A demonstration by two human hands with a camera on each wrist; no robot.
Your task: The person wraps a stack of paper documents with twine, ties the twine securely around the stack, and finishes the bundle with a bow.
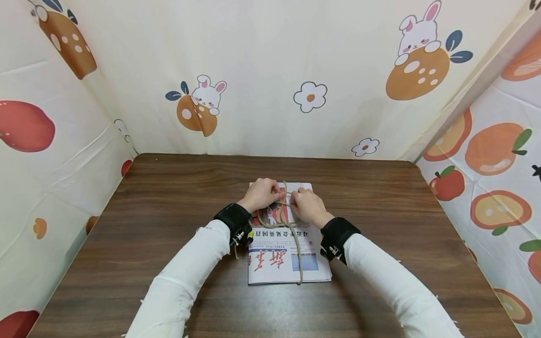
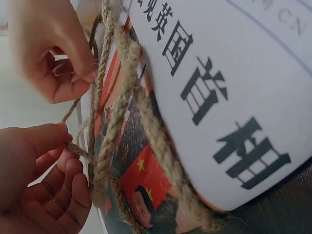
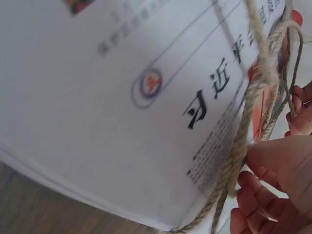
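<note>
A folded newspaper stack (image 1: 270, 267) lies on the table, bound with twine (image 1: 297, 251) that runs along its length and across its width. Over the stack's far half, my left hand (image 1: 261, 193) pinches a strand of twine between thumb and fingers. The left wrist view shows this grip of the left hand (image 2: 46, 180) close up. My right hand (image 1: 310, 206) is just to the right, thumb and fingertips pinching twine beside the stack's printed face. In the right wrist view, the right hand (image 3: 278, 180) has its fingertips right at the twine (image 3: 243, 131).
The brown wood-grain table (image 1: 190, 300) extends around the stack on all sides. A patterned curtain (image 1: 262, 42) closes off the back, and printed fabric stands at left and right. Black wrist straps (image 1: 234, 220) with cameras sit over both white sleeves.
</note>
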